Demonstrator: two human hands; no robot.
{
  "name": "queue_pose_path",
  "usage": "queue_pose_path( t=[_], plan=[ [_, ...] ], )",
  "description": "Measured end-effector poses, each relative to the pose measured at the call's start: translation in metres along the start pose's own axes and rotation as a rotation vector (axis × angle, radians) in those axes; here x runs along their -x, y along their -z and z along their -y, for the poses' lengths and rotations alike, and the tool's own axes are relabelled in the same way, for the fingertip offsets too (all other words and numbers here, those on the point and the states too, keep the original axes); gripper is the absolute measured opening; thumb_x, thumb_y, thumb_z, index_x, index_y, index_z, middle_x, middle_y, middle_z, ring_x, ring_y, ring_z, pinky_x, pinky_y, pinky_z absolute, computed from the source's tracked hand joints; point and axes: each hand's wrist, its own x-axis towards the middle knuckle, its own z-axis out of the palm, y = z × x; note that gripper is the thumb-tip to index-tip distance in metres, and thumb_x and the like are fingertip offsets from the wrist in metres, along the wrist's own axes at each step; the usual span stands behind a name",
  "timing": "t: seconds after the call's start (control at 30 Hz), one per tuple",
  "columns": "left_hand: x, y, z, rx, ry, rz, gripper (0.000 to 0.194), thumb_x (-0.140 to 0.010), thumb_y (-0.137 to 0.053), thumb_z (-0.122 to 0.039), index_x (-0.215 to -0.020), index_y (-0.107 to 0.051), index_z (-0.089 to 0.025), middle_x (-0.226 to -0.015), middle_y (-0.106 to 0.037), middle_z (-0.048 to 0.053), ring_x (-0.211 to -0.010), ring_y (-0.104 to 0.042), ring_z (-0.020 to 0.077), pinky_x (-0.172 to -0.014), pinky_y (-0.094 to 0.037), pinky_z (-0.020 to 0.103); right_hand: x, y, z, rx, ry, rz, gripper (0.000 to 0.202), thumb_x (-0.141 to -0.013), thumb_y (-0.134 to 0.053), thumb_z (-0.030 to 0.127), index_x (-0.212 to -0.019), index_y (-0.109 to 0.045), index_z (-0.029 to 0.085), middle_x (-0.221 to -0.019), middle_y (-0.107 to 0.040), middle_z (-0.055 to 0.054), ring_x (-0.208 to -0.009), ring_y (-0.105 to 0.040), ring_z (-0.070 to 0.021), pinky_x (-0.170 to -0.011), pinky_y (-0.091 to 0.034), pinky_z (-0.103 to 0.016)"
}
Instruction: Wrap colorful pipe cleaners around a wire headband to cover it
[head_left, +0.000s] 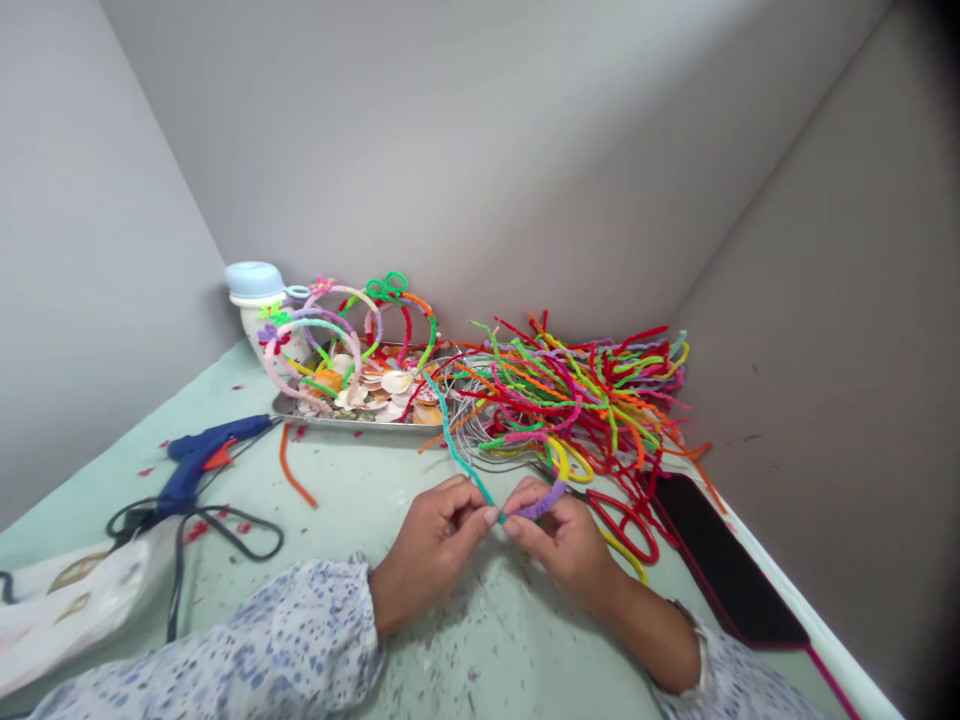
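My left hand (442, 535) is closed, thumb and forefinger pinching a teal pipe cleaner (452, 440) whose free length rises toward the metal tray. My right hand (559, 535) grips a curved headband (541, 503) wrapped in purple and yellow fuzzy pipe cleaner. The fingertips of both hands almost meet where the teal strand reaches the purple end. Part of the band is hidden by my right hand, and a yellow stretch shows beyond it. Just past that hand lie red-handled scissors (624, 525), partly covered.
A metal tray (367, 427) holds shells and several wrapped headbands (352, 340). Beside it are a heap of colourful pipe cleaners (592, 390) and a white bottle with a blue lid (255, 280). A blue glue gun (199, 450) with cord lies left, a dark phone (724, 560) right.
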Motion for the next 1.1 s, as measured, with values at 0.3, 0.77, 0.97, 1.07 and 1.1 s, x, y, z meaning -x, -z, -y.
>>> queue_pose_path(
  t=[0.3, 0.77, 0.97, 1.07, 1.1],
  plan=[
    [-0.0017, 0.0002, -0.0034, 0.029, 0.031, 0.003, 0.025, -0.088, -0.051, -0.028, -0.065, -0.053, -0.016, -0.065, -0.043, -0.003, -0.063, -0.042, 0.0121, -0.059, -0.032, 0.024, -0.0005, -0.0009, -0.0013, 0.008, 0.006, 0.021, 0.011, -0.082, -0.062, 0.030, -0.081, -0.063, 0.019, -0.073, -0.058, -0.001, -0.069, -0.056, -0.0165, -0.065, -0.046, -0.030],
    [-0.0029, 0.0008, -0.0033, 0.053, 0.041, -0.011, 0.024, -0.087, -0.052, -0.028, -0.066, -0.055, -0.016, -0.065, -0.044, -0.002, -0.063, -0.043, 0.0122, -0.059, -0.033, 0.024, 0.0008, 0.0010, -0.0020, -0.050, -0.056, 0.044, 0.013, -0.081, -0.062, 0.032, -0.084, -0.061, 0.020, -0.075, -0.056, 0.000, -0.069, -0.055, -0.0152, -0.062, -0.045, -0.027],
    [-0.0029, 0.0011, -0.0028, 0.047, 0.041, 0.003, 0.023, -0.087, -0.051, -0.025, -0.066, -0.056, -0.016, -0.066, -0.044, -0.002, -0.064, -0.044, 0.0122, -0.059, -0.032, 0.023, 0.0002, 0.0005, -0.0014, -0.033, -0.042, 0.076, 0.012, -0.081, -0.061, 0.031, -0.085, -0.062, 0.019, -0.075, -0.056, -0.001, -0.068, -0.053, -0.0148, -0.062, -0.045, -0.027],
    [-0.0029, 0.0009, -0.0022, 0.039, 0.041, 0.010, 0.024, -0.087, -0.051, -0.025, -0.066, -0.056, -0.016, -0.066, -0.045, -0.002, -0.064, -0.044, 0.0123, -0.059, -0.032, 0.023, -0.0001, 0.0007, -0.0010, -0.038, -0.030, 0.087, 0.012, -0.082, -0.061, 0.031, -0.084, -0.062, 0.019, -0.075, -0.057, -0.001, -0.068, -0.054, -0.0148, -0.063, -0.045, -0.027],
    [-0.0030, 0.0009, -0.0022, 0.039, 0.039, 0.010, 0.024, -0.087, -0.051, -0.025, -0.066, -0.057, -0.016, -0.067, -0.045, -0.002, -0.064, -0.045, 0.0123, -0.059, -0.033, 0.023, -0.0002, 0.0009, -0.0008, -0.038, -0.028, 0.087, 0.012, -0.082, -0.061, 0.031, -0.084, -0.062, 0.019, -0.075, -0.057, -0.001, -0.068, -0.054, -0.0148, -0.063, -0.046, -0.027]
  ],
)
